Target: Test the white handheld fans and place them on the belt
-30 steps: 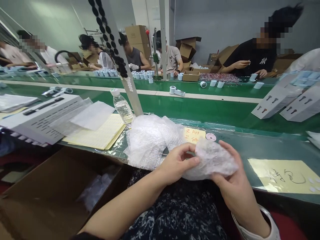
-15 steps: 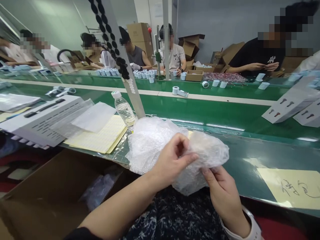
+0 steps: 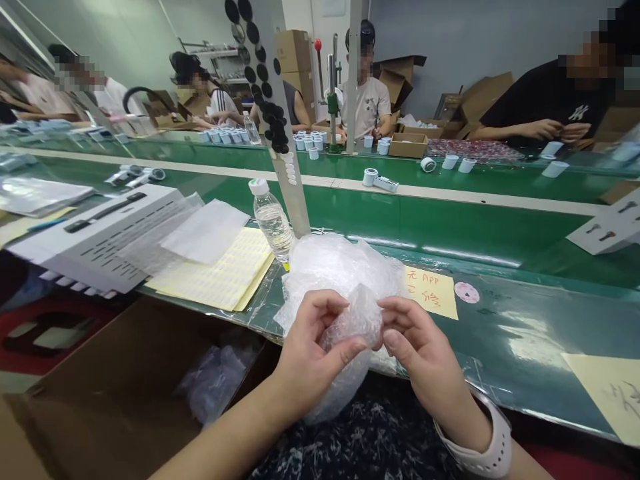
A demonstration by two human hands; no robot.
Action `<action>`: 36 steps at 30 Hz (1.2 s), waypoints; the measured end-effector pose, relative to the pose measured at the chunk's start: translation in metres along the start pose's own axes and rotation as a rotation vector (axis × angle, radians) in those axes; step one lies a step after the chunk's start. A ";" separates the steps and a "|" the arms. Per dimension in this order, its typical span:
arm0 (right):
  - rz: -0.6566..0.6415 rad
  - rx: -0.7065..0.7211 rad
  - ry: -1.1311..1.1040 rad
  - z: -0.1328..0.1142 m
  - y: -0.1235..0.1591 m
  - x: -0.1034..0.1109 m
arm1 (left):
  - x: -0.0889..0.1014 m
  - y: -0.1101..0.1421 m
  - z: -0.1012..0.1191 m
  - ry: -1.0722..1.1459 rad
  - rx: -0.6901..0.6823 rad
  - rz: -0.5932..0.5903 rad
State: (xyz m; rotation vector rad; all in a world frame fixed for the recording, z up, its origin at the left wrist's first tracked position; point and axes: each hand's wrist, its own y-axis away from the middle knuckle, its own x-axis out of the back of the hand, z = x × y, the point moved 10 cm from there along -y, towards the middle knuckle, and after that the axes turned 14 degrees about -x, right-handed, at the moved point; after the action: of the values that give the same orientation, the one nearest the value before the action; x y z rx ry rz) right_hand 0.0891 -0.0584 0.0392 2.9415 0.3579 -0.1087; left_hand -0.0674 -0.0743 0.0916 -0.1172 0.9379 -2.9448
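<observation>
Both hands are at the table's front edge, over a crumpled piece of clear bubble wrap (image 3: 367, 320). My left hand (image 3: 313, 350) curls round its left side, thumb in front and fingers behind. From the right, my right hand (image 3: 425, 350) cups the same piece with bent fingers and thumb. Whether anything is inside the wrap cannot be made out. Just behind the hands lies a larger pile of bubble wrap (image 3: 335, 263), and part of the held piece hangs down towards my lap.
A water bottle (image 3: 273, 220) stands by a metal post (image 3: 295, 193). To the left are yellow label sheets (image 3: 220, 280) and a white box (image 3: 105, 233). An open carton (image 3: 100, 380) sits below. Handwritten yellow notes (image 3: 435, 293) lie right. Co-workers sit beyond the green conveyor (image 3: 450, 227).
The held bubble wrap has moved left and now stands upright between both hands. My right hand has moved up beside it. The view has turned slightly, uncovering a yellow note.
</observation>
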 end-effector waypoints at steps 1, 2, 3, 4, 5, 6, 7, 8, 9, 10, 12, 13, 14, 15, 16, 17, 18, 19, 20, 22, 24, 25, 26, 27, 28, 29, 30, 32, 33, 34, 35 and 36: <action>0.040 -0.016 0.010 0.001 -0.001 0.002 | -0.001 0.001 -0.002 0.005 0.010 -0.018; 0.074 -0.031 0.013 0.002 -0.001 0.005 | 0.000 0.002 -0.004 0.010 0.022 -0.027; 0.087 -0.050 0.015 0.004 -0.003 0.005 | 0.002 0.003 -0.006 0.022 0.033 -0.031; 0.083 -0.065 0.021 0.005 -0.004 0.004 | 0.004 0.004 -0.008 0.041 0.044 -0.033; 0.059 -0.073 0.041 0.005 -0.006 0.001 | 0.005 0.006 -0.009 0.068 0.056 -0.041; 0.028 -0.070 0.077 0.004 -0.007 -0.003 | 0.006 0.007 -0.011 0.096 0.071 -0.054; 0.002 -0.052 0.120 0.002 -0.008 -0.007 | 0.007 0.009 -0.013 0.115 0.086 -0.070; -0.006 -0.016 0.159 -0.003 -0.008 -0.009 | 0.008 0.010 -0.014 0.117 0.101 -0.083; 0.008 0.033 0.182 -0.009 -0.007 -0.009 | 0.010 0.011 -0.016 0.097 0.115 -0.087; 0.038 0.088 0.181 -0.015 -0.006 -0.007 | 0.014 0.012 -0.017 0.058 0.125 -0.080; 0.116 0.193 0.113 -0.025 -0.001 0.001 | 0.026 0.013 -0.019 -0.049 0.143 -0.048; 0.140 0.230 0.074 -0.027 0.001 0.004 | 0.031 0.014 -0.019 -0.103 0.156 -0.039; 0.144 0.253 0.043 -0.029 0.002 0.004 | 0.035 0.014 -0.020 -0.152 0.172 -0.041; 0.129 0.262 0.027 -0.029 0.002 0.003 | 0.038 0.015 -0.021 -0.191 0.189 -0.047; 0.106 0.261 0.027 -0.029 0.000 0.001 | 0.041 0.016 -0.021 -0.214 0.202 -0.048; 0.089 0.257 0.045 -0.029 -0.003 0.000 | 0.044 0.016 -0.020 -0.222 0.212 -0.038; 0.084 0.257 0.081 -0.030 -0.007 0.000 | 0.048 0.016 -0.020 -0.210 0.221 -0.016; 0.104 0.266 0.133 -0.033 -0.013 0.002 | 0.051 0.016 -0.020 -0.178 0.233 0.018; 0.149 0.284 0.203 -0.036 -0.020 0.006 | 0.055 0.016 -0.021 -0.130 0.249 0.059; 0.268 0.315 0.383 -0.040 -0.037 0.015 | 0.060 0.016 -0.027 -0.021 0.291 0.145; 0.349 0.319 0.595 -0.038 -0.058 0.017 | 0.065 0.016 -0.032 0.060 0.316 0.231; 0.361 0.310 0.693 -0.034 -0.069 0.016 | 0.068 0.015 -0.033 0.080 0.315 0.273; 0.354 0.298 0.767 -0.028 -0.078 0.014 | 0.072 0.015 -0.034 0.088 0.307 0.311; 0.339 0.290 0.812 -0.024 -0.086 0.012 | 0.075 0.014 -0.033 0.086 0.296 0.343; 0.327 0.284 0.835 -0.020 -0.090 0.012 | 0.077 0.013 -0.031 0.077 0.287 0.368; 0.334 0.284 0.828 -0.019 -0.092 0.015 | 0.079 0.013 -0.029 0.061 0.285 0.392; 0.367 0.291 0.793 -0.022 -0.090 0.022 | 0.081 0.014 -0.026 0.039 0.290 0.411; 0.508 0.308 0.651 -0.033 -0.077 0.047 | 0.081 0.013 -0.019 -0.015 0.294 0.437; 0.579 0.303 0.538 -0.038 -0.068 0.063 | 0.081 0.012 -0.015 -0.040 0.282 0.446; 0.632 0.282 0.391 -0.040 -0.059 0.079 | 0.080 0.010 -0.010 -0.060 0.259 0.448; 0.653 0.237 0.225 -0.039 -0.051 0.093 | 0.077 0.006 -0.006 -0.077 0.225 0.435; 0.643 0.169 0.065 -0.035 -0.045 0.103 | 0.073 0.001 -0.003 -0.098 0.186 0.400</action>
State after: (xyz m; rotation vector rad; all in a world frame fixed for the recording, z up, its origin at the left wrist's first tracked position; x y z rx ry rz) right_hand 0.1791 0.0149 0.0566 3.0615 -0.6197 0.0462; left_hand -0.1401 -0.0780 0.0927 -0.0577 0.5891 -2.6096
